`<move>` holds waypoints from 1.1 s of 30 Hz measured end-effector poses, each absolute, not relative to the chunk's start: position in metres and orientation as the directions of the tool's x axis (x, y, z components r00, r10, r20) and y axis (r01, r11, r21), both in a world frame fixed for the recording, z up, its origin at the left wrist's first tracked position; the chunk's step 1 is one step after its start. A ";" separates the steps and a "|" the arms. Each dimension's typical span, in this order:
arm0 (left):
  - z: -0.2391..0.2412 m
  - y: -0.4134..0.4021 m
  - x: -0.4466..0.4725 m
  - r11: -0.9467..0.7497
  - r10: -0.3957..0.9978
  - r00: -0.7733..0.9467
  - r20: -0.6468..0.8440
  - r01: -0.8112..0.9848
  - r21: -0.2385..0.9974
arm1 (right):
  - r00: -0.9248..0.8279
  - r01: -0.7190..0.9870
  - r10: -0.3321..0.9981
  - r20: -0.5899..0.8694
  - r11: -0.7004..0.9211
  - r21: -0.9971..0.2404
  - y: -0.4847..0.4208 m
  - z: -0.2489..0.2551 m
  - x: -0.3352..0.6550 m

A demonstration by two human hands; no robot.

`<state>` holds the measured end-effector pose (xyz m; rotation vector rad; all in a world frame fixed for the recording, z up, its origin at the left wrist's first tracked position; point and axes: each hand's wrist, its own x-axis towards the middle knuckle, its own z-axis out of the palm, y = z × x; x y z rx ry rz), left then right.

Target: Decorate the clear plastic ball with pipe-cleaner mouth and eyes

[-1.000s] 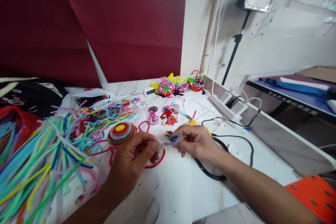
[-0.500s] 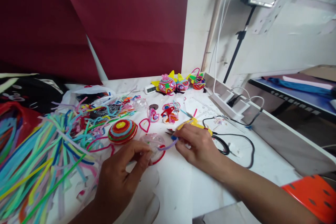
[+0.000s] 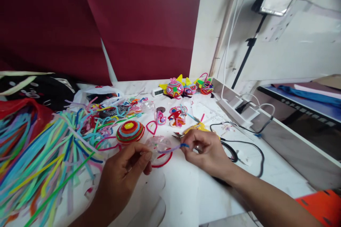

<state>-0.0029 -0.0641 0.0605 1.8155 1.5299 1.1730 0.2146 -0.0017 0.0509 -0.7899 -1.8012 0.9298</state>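
Note:
Between my two hands runs a thin purple pipe cleaner [image 3: 173,149] with a blue end. My right hand [image 3: 204,149] is closed, pinching it near the blue end. The fingertips of my left hand [image 3: 130,168] are pressed together at the other end, where something pale and see-through shows. Behind that strip sits a clear plastic half-ball [image 3: 158,142], and a red pipe cleaner [image 3: 162,162] curves around its near side. Metal blades [image 3: 178,135] poke out beside my right fingers; whether that hand holds them is hidden. A yellow tool [image 3: 199,126] lies just behind it.
A striped pipe-cleaner dome [image 3: 130,131] stands left of the half-ball. Many loose pipe cleaners [image 3: 53,159] cover the left side. Several decorated balls [image 3: 174,88] line the back edge. At right are a black cable [image 3: 262,156] and a power strip [image 3: 237,111].
The whole view has shifted, so everything appears slightly farther right. More of the blue end now shows at my right fingertips. Both hands keep their pinch.

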 end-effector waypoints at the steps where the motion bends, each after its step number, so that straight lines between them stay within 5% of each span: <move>1: 0.062 -0.066 -0.004 -0.276 0.941 -0.007 0.339 0.568 0.776 | -0.363 0.214 0.762 0.537 0.629 -0.748 -0.002 0.049 0.215; 4: 0.066 -0.072 -0.011 -0.329 0.888 -0.038 0.459 0.645 0.690 | -0.405 0.404 0.562 0.721 0.818 -0.411 -0.002 0.044 0.217; 7: 0.065 -0.075 -0.025 -0.313 0.868 -0.068 0.492 0.694 0.649 | -0.400 0.468 0.519 0.756 0.824 -0.318 0.000 0.043 0.219; 20: 0.029 -0.056 -0.097 -0.144 0.934 -0.050 0.354 0.855 0.499 | -0.464 0.400 0.579 0.670 0.812 -0.425 -0.004 0.038 0.216; 26: 0.040 -0.053 -0.091 -0.097 0.825 -0.027 0.565 0.977 0.189 | -0.507 0.262 0.784 0.359 0.536 -0.802 -0.006 0.037 0.212; 33: 0.035 -0.052 -0.032 -0.334 0.895 0.195 0.402 0.890 0.312 | -0.510 0.148 0.847 0.150 0.258 -0.955 0.001 0.028 0.209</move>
